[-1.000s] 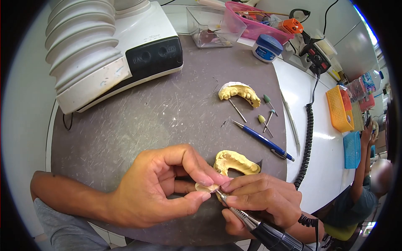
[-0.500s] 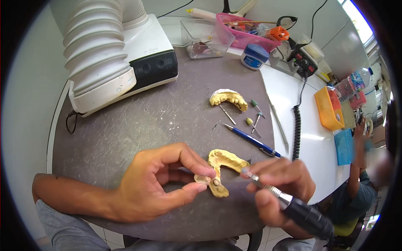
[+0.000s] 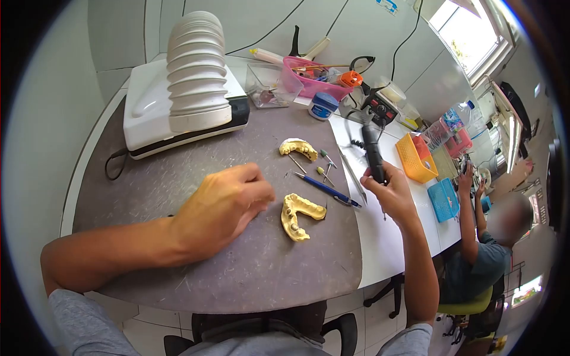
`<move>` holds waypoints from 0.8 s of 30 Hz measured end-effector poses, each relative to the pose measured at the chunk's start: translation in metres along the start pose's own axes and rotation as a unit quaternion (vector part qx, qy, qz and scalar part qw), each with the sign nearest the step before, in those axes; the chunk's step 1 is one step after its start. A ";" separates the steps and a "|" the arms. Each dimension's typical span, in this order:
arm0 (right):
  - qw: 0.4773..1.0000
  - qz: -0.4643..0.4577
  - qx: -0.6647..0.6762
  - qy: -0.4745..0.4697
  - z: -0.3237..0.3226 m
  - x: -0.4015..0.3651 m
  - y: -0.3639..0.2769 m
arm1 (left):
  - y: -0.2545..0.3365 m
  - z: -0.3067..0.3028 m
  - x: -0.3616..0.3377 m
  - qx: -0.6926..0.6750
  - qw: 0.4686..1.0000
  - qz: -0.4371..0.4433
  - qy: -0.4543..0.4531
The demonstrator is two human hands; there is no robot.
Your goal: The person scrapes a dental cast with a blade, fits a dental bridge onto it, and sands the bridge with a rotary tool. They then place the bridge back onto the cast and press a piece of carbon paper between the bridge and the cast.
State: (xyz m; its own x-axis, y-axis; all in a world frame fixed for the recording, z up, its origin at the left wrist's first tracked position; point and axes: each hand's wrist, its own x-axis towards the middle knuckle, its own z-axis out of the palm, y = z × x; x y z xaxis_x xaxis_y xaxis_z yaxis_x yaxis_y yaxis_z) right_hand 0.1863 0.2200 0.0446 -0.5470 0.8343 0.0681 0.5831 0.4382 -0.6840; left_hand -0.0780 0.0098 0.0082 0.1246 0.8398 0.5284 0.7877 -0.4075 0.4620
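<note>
My left hand is above the grey-brown table, left of a yellow horseshoe-shaped dental cast. Its fingers are curled in, and whatever they hold is hidden. My right hand grips a black rotary handpiece over the white worktop at right. The handpiece stands nearly upright, with a thin metal tip pointing down below the hand. Beyond the first cast lies a second dental cast with a white edge. A blue pen and several mounted grinding burs lie between the casts and my right hand.
A white machine with a ribbed hose occupies the back left. Behind are a clear container, a pink basket and a blue-lidded jar. Orange and blue baskets stand right, near another seated person.
My right hand has moved up and right, away from the cast, turning the handpiece upright. My left hand has drawn left from the cast and curled, hiding the small pale piece. The view has shifted.
</note>
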 end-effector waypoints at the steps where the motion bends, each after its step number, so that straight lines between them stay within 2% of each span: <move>1: 0.998 -0.020 -0.053 -0.029 0.001 0.004 -0.002 | 0.003 -0.003 0.003 -0.046 0.998 -0.052 0.008; 2: 0.994 -0.023 -0.105 -0.036 0.003 0.006 -0.006 | 0.005 -0.005 0.006 -0.091 0.990 -0.104 0.014; 3: 0.986 -0.027 -0.156 -0.042 0.005 0.008 -0.012 | 0.003 -0.005 0.007 -0.087 0.991 -0.105 0.012; 5: 0.985 -0.005 -0.165 -0.052 0.012 0.013 -0.022 | 0.004 -0.006 0.016 -0.184 0.965 -0.180 0.038; 6: 0.980 -0.020 -0.192 -0.041 0.015 0.016 -0.022 | 0.005 -0.008 0.017 -0.197 0.950 -0.242 0.001; 7: 0.975 -0.034 -0.217 -0.030 0.018 0.019 -0.021 | 0.006 -0.007 0.018 -0.191 0.951 -0.244 -0.002; 9: 0.970 -0.056 -0.235 -0.038 0.022 0.019 -0.021 | 0.004 -0.002 0.019 -0.270 0.930 -0.248 0.034; 10: 0.945 -0.192 -0.252 0.075 0.025 0.018 -0.017 | 0.006 -0.001 0.020 -0.265 0.930 -0.253 0.031; 11: 0.891 -0.320 -0.261 0.190 0.029 0.016 -0.022 | 0.008 -0.002 0.022 -0.261 0.932 -0.249 0.030; 12: 0.902 -0.317 -0.235 0.177 0.027 0.007 -0.031 | 0.011 -0.001 0.026 -0.257 0.934 -0.245 0.030; 14: 0.930 -0.343 -0.106 0.080 0.030 -0.010 -0.055 | 0.015 0.004 0.034 -0.294 0.924 -0.241 0.043; 15: 0.922 -0.385 -0.018 0.042 0.039 -0.014 -0.062 | 0.018 0.008 0.038 -0.336 0.911 -0.232 0.056; 17: 0.892 -0.448 0.027 0.055 0.054 -0.017 -0.076 | 0.022 0.018 0.044 -0.363 0.904 -0.219 0.054; 18: 0.891 -0.448 0.035 0.059 0.055 -0.014 -0.073 | 0.023 0.021 0.047 -0.395 0.896 -0.194 0.056; 21: 0.882 -0.467 0.015 0.055 0.058 -0.006 -0.064 | 0.025 0.027 0.047 -0.417 0.882 -0.216 0.052; 22: 0.870 -0.488 0.010 0.069 0.057 -0.004 -0.061 | 0.026 0.023 0.047 -0.397 0.883 -0.248 0.026; 24: 0.859 -0.505 -0.014 0.084 0.048 -0.005 -0.058 | 0.033 0.025 0.042 -0.379 0.893 -0.243 0.029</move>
State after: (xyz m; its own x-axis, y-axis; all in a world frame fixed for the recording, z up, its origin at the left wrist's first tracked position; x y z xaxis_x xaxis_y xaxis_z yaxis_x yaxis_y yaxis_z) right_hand 0.1264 0.1744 0.0484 -0.6896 0.0599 0.7217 -0.1223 0.9726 -0.1976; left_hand -0.0313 0.0407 0.0279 -0.1696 0.9723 0.1611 0.1032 -0.1450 0.9840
